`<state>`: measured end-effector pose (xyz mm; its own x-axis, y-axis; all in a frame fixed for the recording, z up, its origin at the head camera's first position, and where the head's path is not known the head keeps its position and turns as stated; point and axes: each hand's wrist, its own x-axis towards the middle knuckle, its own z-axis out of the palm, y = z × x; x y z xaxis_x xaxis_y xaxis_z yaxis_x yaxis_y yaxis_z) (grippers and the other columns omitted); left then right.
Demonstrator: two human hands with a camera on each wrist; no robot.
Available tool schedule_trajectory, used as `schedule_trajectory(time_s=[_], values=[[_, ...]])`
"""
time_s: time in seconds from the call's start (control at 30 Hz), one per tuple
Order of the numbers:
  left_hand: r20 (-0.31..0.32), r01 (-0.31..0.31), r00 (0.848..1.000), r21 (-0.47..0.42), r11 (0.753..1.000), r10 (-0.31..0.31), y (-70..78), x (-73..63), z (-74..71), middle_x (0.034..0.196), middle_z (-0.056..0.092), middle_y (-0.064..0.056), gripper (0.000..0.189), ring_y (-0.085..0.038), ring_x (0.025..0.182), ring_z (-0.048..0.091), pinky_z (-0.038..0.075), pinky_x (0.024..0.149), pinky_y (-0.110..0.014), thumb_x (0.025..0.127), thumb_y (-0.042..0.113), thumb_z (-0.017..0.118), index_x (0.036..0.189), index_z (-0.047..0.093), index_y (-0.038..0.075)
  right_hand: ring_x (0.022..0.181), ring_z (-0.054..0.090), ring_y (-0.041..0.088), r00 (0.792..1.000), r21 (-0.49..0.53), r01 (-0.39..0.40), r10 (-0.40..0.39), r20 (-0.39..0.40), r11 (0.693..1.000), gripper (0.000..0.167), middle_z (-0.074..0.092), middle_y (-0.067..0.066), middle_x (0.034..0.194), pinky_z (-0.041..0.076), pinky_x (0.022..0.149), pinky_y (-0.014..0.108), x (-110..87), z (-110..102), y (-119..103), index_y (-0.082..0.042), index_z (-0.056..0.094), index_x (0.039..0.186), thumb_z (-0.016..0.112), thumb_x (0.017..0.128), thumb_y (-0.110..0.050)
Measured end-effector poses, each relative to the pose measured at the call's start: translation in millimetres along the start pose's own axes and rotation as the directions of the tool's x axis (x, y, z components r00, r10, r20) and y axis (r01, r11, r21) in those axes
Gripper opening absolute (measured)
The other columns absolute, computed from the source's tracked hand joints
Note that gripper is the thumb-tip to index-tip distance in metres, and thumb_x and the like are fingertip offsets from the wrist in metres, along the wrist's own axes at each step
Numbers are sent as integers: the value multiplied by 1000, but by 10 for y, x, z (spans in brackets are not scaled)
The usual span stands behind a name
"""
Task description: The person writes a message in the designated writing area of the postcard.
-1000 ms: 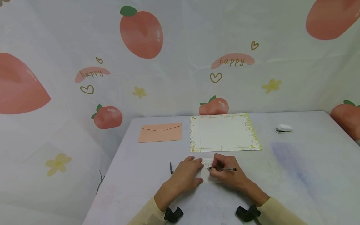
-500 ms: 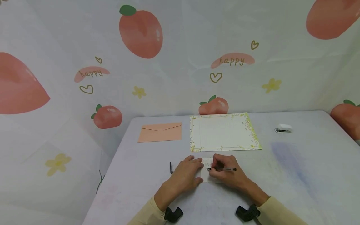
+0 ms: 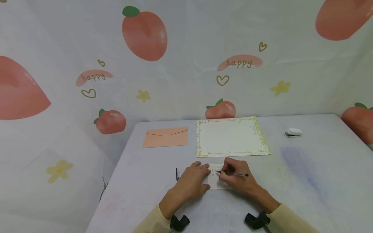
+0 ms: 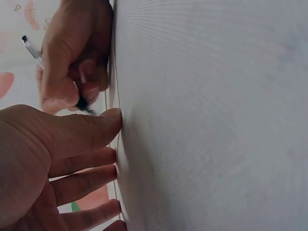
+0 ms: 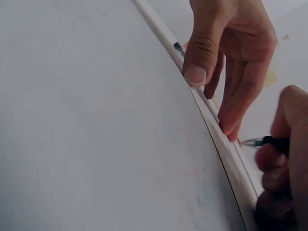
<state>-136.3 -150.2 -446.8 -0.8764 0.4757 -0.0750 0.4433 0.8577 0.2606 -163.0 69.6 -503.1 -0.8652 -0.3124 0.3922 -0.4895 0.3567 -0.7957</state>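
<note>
A small white sheet of paper (image 3: pixel 215 184) lies on the table with a few short lines of handwriting near its top left. My right hand (image 3: pixel 240 176) pinches a black-gripped pen (image 3: pixel 239 174), its tip at the writing. In the right wrist view the pen (image 5: pixel 269 141) shows its pointed tip close to the paper. My left hand (image 3: pixel 190 181) rests on the paper's left edge with fingers spread. Its thumb (image 4: pixel 91 131) and fingertips press down there in the left wrist view. A pen cap (image 3: pixel 177 174) lies just left of that hand.
An orange envelope (image 3: pixel 165 137) lies at the back left of the table. Beside it is a larger sheet with a yellow-green floral border (image 3: pixel 233 136). A white stapler (image 3: pixel 293 132) sits at the back right. A fruit-printed cloth (image 3: pixel 180 64) hangs behind the table.
My right hand and pen have shifted slightly right and up across the small sheet, baring more of the handwriting. The left hand stays in place on the paper.
</note>
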Motion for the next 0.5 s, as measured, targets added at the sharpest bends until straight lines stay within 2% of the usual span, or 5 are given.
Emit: schedule_trajectory(time_s=[0.13,0.5], values=[[2,-3,1000,-3,1000,3,1,1,2,154,68,-5,48,-34,147,59,53,118,-51,93,27,89,136,76,10,63,52,2,999,-2,-27,27,30,1000,30,61,-17,71,42,58,21,-6,-17,-9,-25,63,79,76,80,3],[-5,-14,1000,7,1000,14,-4,-2,6,153,68,-6,47,-34,146,60,53,118,-50,94,27,88,136,76,10,66,53,2,998,-17,-8,9,58,1000,30,63,-19,73,42,59,20,-6,-7,19,-27,64,80,76,80,1]])
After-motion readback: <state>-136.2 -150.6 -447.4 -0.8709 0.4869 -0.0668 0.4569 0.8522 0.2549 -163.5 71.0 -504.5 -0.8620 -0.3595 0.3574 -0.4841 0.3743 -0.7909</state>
